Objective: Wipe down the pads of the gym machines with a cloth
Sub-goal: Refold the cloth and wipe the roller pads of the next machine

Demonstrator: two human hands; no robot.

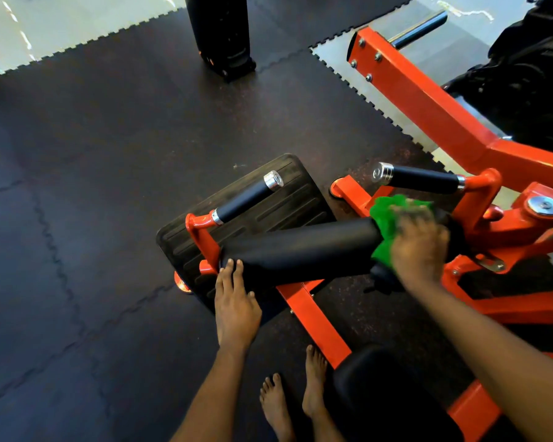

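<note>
Two hands on one roller pad [300,247]; head view only.

- The pad is a black padded cylinder lying across the orange frame [428,116] of a machine. It sits above a ribbed black footplate [297,178] on the rubber floor mats [93,186].
- Left hand [237,301]: fingers straight and together, tips touching the pad's left end, holding nothing.
- Right hand [419,247]: at the pad's right end, fingers bent over a bunched green cloth [385,218] and pressing it onto the pad's curve. Motion blur hides the exact grip.
- Two short black handles [246,199] with chrome caps stand just beyond the pad, untouched.
- A seat pad [380,393], also black, sits lower right, near the person's bare feet [300,393].

Handling, as judgement:
- The cloth is light and limp and bunches easily. It is best held as a wad in the palm, wrapped partly round the cylinder.
- The pad cover looks smooth and slightly giving.
- The roller may spin on its axle under a stroke, so a steadying hand at the far end makes sense.
- Most of the pad's length lies bare between the hands and is probably not yet wiped.
</note>
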